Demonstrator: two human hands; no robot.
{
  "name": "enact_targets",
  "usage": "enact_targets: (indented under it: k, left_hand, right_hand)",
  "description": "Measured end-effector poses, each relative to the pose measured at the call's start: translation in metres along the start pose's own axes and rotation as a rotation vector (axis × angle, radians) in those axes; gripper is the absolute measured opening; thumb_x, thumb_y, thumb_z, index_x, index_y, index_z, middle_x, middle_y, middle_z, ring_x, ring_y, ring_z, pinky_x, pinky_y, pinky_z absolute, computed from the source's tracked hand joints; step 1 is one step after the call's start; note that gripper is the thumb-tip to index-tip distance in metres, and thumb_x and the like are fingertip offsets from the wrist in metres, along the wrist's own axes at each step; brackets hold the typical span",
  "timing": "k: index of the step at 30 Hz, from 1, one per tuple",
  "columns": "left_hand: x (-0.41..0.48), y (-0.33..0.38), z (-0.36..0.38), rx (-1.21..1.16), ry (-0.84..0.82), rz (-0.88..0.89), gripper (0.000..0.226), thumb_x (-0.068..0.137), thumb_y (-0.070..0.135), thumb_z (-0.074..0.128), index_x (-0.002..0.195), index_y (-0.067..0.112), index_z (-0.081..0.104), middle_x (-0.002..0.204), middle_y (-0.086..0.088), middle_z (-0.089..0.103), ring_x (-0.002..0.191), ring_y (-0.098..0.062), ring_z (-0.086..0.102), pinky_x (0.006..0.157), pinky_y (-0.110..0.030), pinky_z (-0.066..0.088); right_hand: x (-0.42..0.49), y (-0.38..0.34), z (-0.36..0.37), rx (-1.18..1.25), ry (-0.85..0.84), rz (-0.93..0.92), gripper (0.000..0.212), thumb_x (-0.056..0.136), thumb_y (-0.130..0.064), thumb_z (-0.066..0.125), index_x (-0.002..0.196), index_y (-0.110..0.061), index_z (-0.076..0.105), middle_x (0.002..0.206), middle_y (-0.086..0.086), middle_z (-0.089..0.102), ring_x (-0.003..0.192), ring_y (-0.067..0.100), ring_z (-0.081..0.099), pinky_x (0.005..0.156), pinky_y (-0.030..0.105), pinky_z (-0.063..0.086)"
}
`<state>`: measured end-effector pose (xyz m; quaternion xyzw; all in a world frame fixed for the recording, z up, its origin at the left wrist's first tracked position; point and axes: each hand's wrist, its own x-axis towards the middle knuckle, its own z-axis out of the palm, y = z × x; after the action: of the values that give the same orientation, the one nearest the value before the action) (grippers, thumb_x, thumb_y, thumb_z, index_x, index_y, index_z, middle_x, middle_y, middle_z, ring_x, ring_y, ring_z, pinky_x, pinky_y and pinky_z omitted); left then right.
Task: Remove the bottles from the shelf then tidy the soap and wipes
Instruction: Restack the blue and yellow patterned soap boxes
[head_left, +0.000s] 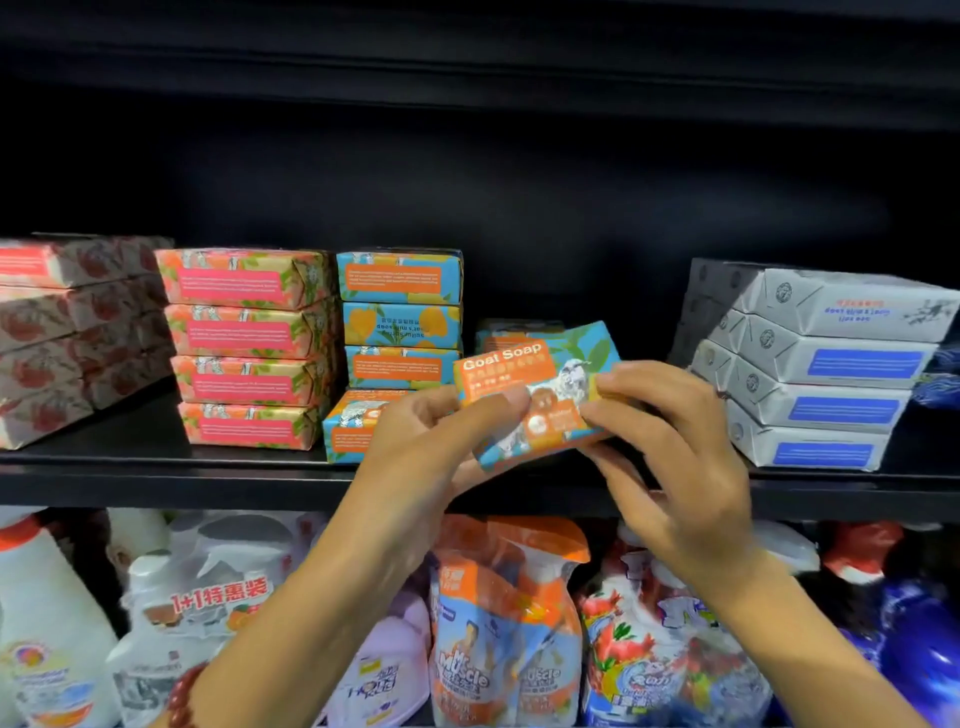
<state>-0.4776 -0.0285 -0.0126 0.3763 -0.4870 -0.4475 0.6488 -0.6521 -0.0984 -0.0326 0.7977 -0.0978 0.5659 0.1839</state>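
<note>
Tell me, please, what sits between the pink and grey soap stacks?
Head view: a blue soap stack, plus the Goat Soap bar in left hand and right hand.

Light comes from the near side, so the soap stacks (249, 348) and both hands look bright and evenly lit, while the black back wall above the shelf (156, 460) sinks into darkness. Soft shadows pool between the stacks. The right hand (675, 467) is smeared by motion blur and the left hand (415, 457) is a little sharper. Large lettering on the soap bar (535, 374) reads clearly, but small print is mushy. Wide-angle distortion tilts the grey boxes (821, 364) at far right. Pale glare sits on the wrapped bottles (208, 597) below.
</note>
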Motion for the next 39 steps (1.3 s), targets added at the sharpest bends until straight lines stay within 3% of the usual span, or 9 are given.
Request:
enact_targets:
  k: [5,10,16,19,22,27,31,35,39]
  left_hand:
    - [-0.004,-0.008,-0.013,0.128,-0.02,0.267,0.032,0.074,0.014,0.073,0.105,0.006,0.067,0.1,-0.006,0.073,0.096,-0.018,0.069,0.076,-0.022,0.053]
    - [-0.01,-0.01,-0.017,0.144,-0.051,0.335,0.039,0.065,0.022,0.076,0.103,0.018,0.067,0.103,-0.003,0.073,0.098,-0.016,0.068,0.078,-0.022,0.052]
    - [-0.018,0.002,-0.029,0.185,-0.029,0.17,0.08,0.039,0.052,0.087,0.11,0.025,0.062,0.103,0.004,0.072,0.094,-0.011,0.068,0.074,-0.02,0.053]
    - [-0.02,0.01,-0.033,0.222,-0.035,0.171,0.076,0.041,0.032,0.088,0.111,0.017,0.063,0.103,0.001,0.073,0.095,-0.015,0.07,0.072,-0.02,0.053]
    - [-0.024,0.016,-0.035,0.244,-0.046,0.237,0.064,0.043,0.012,0.087,0.104,0.011,0.067,0.099,-0.002,0.074,0.094,-0.019,0.07,0.072,-0.022,0.055]
    - [-0.027,0.011,-0.042,0.349,0.009,0.429,0.076,0.044,0.021,0.086,0.115,0.018,0.059,0.115,0.001,0.068,0.11,-0.014,0.063,0.088,-0.027,0.052]
    - [-0.029,0.002,-0.04,0.43,-0.049,0.513,0.075,0.054,0.016,0.084,0.122,0.01,0.054,0.123,-0.007,0.06,0.117,-0.023,0.058,0.095,-0.033,0.049]
    - [-0.031,-0.002,-0.037,0.588,-0.055,0.637,0.056,0.07,0.019,0.078,0.119,0.026,0.052,0.129,0.01,0.052,0.124,-0.018,0.052,0.097,-0.028,0.046]
    - [-0.031,-0.004,-0.038,0.546,-0.072,0.483,0.081,0.055,0.03,0.086,0.124,0.027,0.045,0.131,0.006,0.05,0.123,-0.016,0.052,0.094,-0.034,0.05]
  right_hand:
    - [0.015,-0.011,-0.013,0.411,-0.124,0.44,0.078,0.075,-0.037,0.07,0.141,-0.019,0.034,0.142,-0.002,0.035,0.128,0.015,0.044,0.102,0.025,0.04]
    - [0.033,-0.015,-0.012,0.602,-0.281,0.665,0.065,0.064,-0.029,0.083,0.122,-0.032,0.054,0.115,-0.019,0.062,0.107,-0.002,0.059,0.084,0.012,0.046]
    - [0.031,-0.027,-0.005,0.326,-0.118,0.347,0.039,0.065,0.003,0.072,0.098,-0.014,0.061,0.102,-0.007,0.062,0.103,0.009,0.06,0.083,0.02,0.048]
    - [0.027,-0.031,0.003,0.312,-0.063,0.199,0.038,0.067,0.012,0.065,0.1,-0.006,0.058,0.108,0.002,0.06,0.111,0.009,0.056,0.092,0.019,0.043]
    - [0.027,-0.032,0.003,0.327,-0.137,0.175,0.038,0.073,-0.006,0.068,0.109,-0.008,0.054,0.125,0.0,0.053,0.123,0.012,0.048,0.099,0.024,0.041]
    - [0.032,-0.031,-0.003,0.694,-0.41,0.673,0.109,0.047,-0.057,0.083,0.14,-0.035,0.031,0.138,-0.015,0.048,0.128,0.002,0.044,0.101,0.022,0.04]
    - [0.039,-0.027,-0.003,0.816,-0.414,0.889,0.081,0.053,-0.043,0.085,0.126,-0.026,0.053,0.107,-0.013,0.069,0.099,0.005,0.065,0.082,0.02,0.052]
    - [0.048,-0.036,-0.012,0.664,-0.366,0.783,0.053,0.046,-0.033,0.082,0.098,-0.026,0.068,0.094,-0.012,0.071,0.084,0.005,0.068,0.071,0.017,0.052]
    - [0.043,-0.046,-0.012,0.389,-0.209,0.483,0.042,0.058,-0.02,0.084,0.094,-0.024,0.063,0.094,-0.014,0.064,0.093,0.001,0.06,0.076,0.008,0.043]
